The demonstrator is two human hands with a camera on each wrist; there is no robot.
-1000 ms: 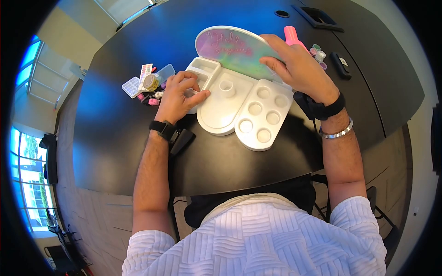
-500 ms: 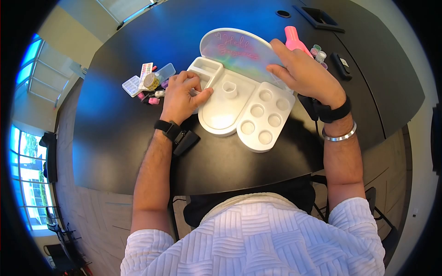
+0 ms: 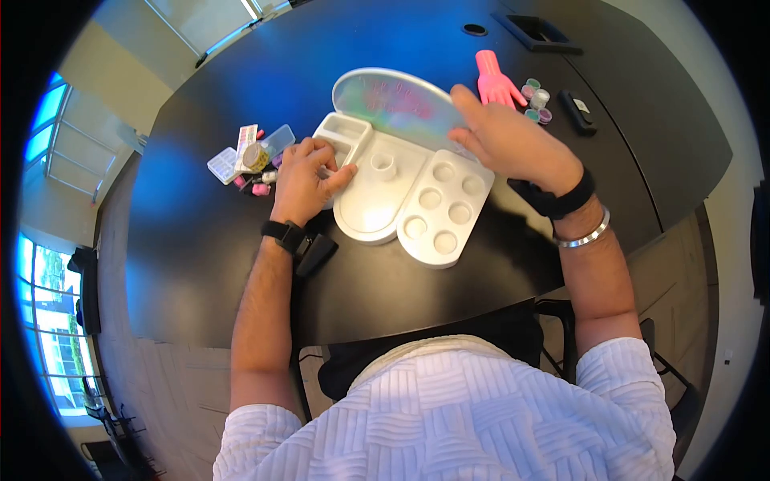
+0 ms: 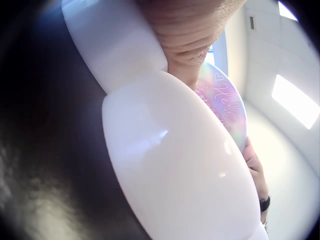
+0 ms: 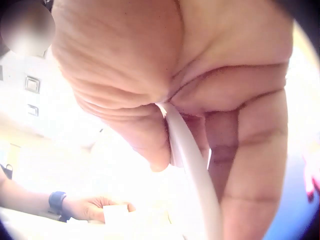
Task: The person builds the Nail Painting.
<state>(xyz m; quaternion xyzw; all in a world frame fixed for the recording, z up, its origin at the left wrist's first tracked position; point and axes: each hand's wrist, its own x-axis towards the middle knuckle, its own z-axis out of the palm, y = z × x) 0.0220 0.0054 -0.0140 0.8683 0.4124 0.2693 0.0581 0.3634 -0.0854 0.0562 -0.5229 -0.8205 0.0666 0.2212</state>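
Note:
A white desktop organizer (image 3: 370,210) stands on the dark table, with a small round cup (image 3: 383,165) in its middle tray and six round wells on its right wing. At its back rises a rounded mirror-like panel (image 3: 393,103) with pink script. My right hand (image 3: 525,148) grips the panel's right edge; in the right wrist view the white rim (image 5: 190,160) runs between thumb and fingers. My left hand (image 3: 303,184) holds the organizer's left compartment wing (image 3: 343,128), fingers curled over its wall. The left wrist view shows the white outer side (image 4: 175,160) close up.
Left of the organizer lie a clear case (image 3: 223,166), a yellow-filled jar (image 3: 255,158) and small bottles (image 3: 261,189). Behind my right hand stand a pink hand model (image 3: 497,86), several small jars (image 3: 540,99) and a black case (image 3: 577,112).
The panel's top edge has come lower in view, and the panel looks shorter, its script harder to read. Both hands keep their hold. The head view has shifted slightly.

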